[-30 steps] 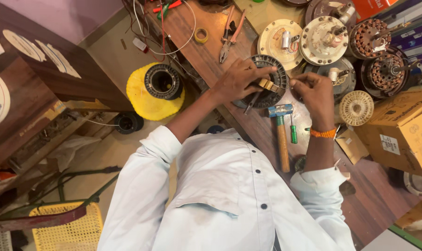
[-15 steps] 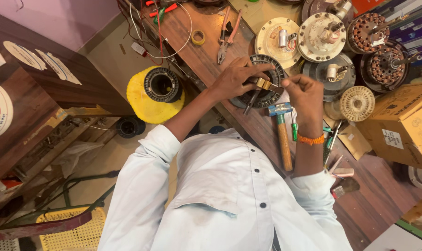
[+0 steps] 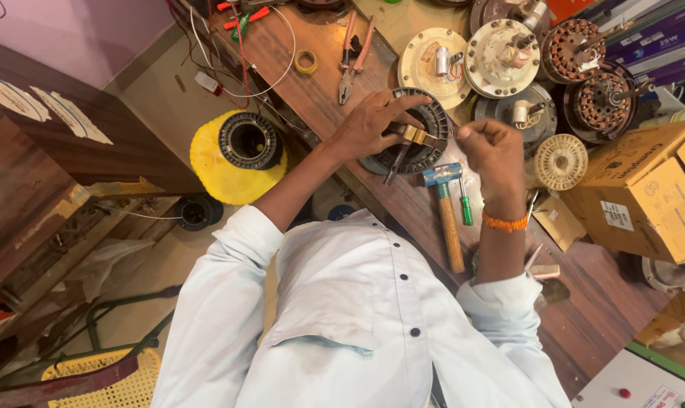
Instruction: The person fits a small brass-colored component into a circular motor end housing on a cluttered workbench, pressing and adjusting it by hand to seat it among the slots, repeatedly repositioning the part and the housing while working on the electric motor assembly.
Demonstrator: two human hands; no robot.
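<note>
My left hand [image 3: 373, 125] lies over a dark, ring-shaped motor stator [image 3: 433, 121] on the wooden bench [image 3: 320, 98], with fingers spread across its rim and holding it down. A small brass-coloured piece [image 3: 414, 134] and a dark tool [image 3: 395, 162] sit in the ring by my fingertips. My right hand [image 3: 493, 151], with an orange band at the wrist, is a closed fist just right of the ring. It pinches what looks like a thin wire leading from the ring. A hammer [image 3: 450, 227] with a blue head and a green screwdriver [image 3: 465, 208] lie just below my hands.
Several fan motor parts [image 3: 509, 53] and wound rotors [image 3: 592, 68] crowd the bench's far side. A cardboard box [image 3: 644, 196] stands at the right, pliers [image 3: 350, 57] and a tape roll [image 3: 306, 62] at the far left. On the floor, a yellow stool [image 3: 222, 170] holds another stator.
My right hand has drawn back to the right, away from the ring, and closed into a fist. My left hand stays on the ring.
</note>
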